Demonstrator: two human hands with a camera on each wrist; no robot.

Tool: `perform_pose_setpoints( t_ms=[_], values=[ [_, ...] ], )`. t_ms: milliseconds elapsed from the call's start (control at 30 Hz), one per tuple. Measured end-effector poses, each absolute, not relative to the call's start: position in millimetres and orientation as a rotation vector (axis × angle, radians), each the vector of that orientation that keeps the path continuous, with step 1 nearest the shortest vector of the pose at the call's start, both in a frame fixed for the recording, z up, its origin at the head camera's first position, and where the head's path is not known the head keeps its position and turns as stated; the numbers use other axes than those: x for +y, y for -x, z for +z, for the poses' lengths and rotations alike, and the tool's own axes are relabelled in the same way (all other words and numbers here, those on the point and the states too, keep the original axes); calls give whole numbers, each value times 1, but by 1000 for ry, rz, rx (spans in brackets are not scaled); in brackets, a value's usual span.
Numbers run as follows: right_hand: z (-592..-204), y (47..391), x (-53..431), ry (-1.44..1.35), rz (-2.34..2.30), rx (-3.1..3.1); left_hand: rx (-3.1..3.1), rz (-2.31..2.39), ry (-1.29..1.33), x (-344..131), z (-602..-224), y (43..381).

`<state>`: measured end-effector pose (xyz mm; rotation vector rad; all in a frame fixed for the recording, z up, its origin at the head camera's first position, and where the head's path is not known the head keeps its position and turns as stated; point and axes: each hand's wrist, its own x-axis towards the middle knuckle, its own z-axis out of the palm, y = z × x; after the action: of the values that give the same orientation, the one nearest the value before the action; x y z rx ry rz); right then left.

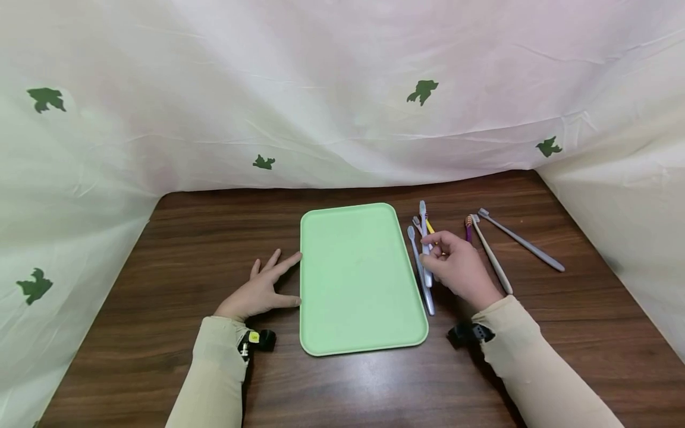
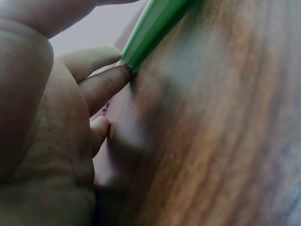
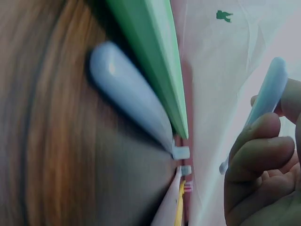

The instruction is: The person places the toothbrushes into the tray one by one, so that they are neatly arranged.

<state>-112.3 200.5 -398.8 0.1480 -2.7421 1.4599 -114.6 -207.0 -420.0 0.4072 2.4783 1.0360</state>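
A pale green rectangular tray (image 1: 358, 279) lies flat on the wooden table. My left hand (image 1: 260, 291) spreads its fingers at the tray's left edge; in the left wrist view, fingertips touch the tray's side (image 2: 141, 42). On the other side, my right hand (image 1: 460, 264) pinches a light blue toothbrush (image 3: 270, 89) between thumb and fingers, bristle end pointing away from me. The right wrist view shows it raised off the table. Another blue toothbrush (image 1: 419, 261) lies along the tray's right edge. Partly behind the right hand are a yellow toothbrush (image 1: 430, 226) and a pale one (image 1: 416, 222).
Right of the right hand lie a purple toothbrush (image 1: 468, 230), mostly hidden, a cream toothbrush (image 1: 493, 257) and a grey toothbrush (image 1: 524, 242). A white cloth (image 1: 321, 89) with green shapes hangs behind and beside the table (image 1: 225, 238).
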Motion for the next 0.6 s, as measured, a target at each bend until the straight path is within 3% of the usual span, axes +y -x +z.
perform_pose_setpoints(
  t_ms=[600],
  values=[
    [-403, 109, 172, -247, 1605, -2710, 2477, 1041, -425, -207, -421, 116]
  ],
)
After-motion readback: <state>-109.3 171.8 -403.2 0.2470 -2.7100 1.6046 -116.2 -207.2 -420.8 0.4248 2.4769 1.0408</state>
